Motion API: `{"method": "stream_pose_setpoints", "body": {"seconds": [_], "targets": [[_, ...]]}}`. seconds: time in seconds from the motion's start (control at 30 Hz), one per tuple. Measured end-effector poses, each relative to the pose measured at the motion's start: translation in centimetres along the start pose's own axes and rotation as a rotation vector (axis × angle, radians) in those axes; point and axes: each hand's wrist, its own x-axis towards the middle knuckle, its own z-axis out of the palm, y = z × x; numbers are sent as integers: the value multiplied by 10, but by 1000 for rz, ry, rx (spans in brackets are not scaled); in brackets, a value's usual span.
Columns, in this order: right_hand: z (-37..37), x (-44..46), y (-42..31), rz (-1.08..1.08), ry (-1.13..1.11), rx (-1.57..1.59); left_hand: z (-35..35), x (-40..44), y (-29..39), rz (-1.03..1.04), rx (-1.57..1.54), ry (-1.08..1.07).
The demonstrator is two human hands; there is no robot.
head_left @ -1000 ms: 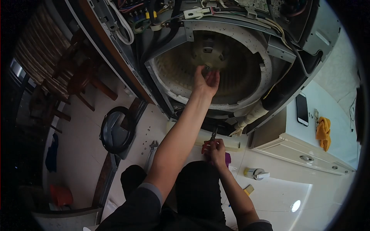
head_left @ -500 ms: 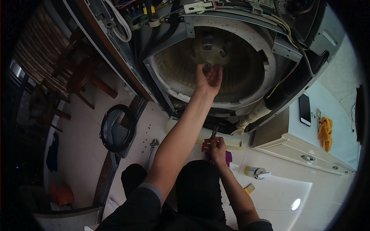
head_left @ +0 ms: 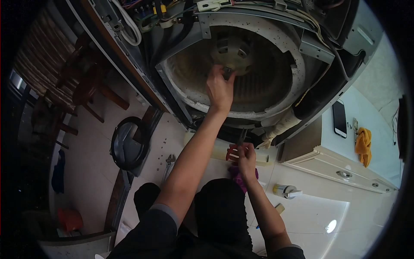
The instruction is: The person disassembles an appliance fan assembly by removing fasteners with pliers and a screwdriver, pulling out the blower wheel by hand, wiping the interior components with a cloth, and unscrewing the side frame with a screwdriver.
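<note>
My left hand (head_left: pixel 221 90) reaches into the round fan housing, its thumb and fingers closed around a small metal piece (head_left: pixel 227 69) at the middle of the fan hub (head_left: pixel 235 56). That piece is partly hidden, and I cannot tell its exact kind. Slots show in the hub above my fingers, and the ribbed fan wheel (head_left: pixel 258 86) surrounds it. A pale, speckled ring (head_left: pixel 290 43) frames the opening. Lower down, my right hand (head_left: pixel 247 162) grips red-handled pliers (head_left: pixel 235 152), jaws pointing up towards the housing. Beneath that hand lies a purple cloth (head_left: pixel 242 177).
Wiring and a white connector (head_left: pixel 213 4) run above the housing. An adjustable wrench (head_left: pixel 169 164), small screws and a black ring-shaped part (head_left: pixel 128 144) lie on the floor at left. At right, a cabinet (head_left: pixel 321 151) carries a phone (head_left: pixel 340 118) and yellow cloth (head_left: pixel 363 146).
The hub has turned, so its slots sit differently. My left hand has rolled from palm-up to back-up at the hub's centre. My right hand and the pliers have moved slightly upward.
</note>
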Motion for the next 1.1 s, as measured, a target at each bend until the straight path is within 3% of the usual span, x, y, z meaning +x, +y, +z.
{"method": "stream_pose_setpoints", "body": {"seconds": [0.33, 0.5, 1.1], "targets": [[-9, -10, 0, 88, 31, -5, -2, -5, 3, 10, 93, -56], [-12, -8, 16, 65, 13, 10, 4, -7, 0, 79, 89, 60], [-3, -10, 8, 70, -5, -1, -1, -8, 7, 27, 75, 44]]}}
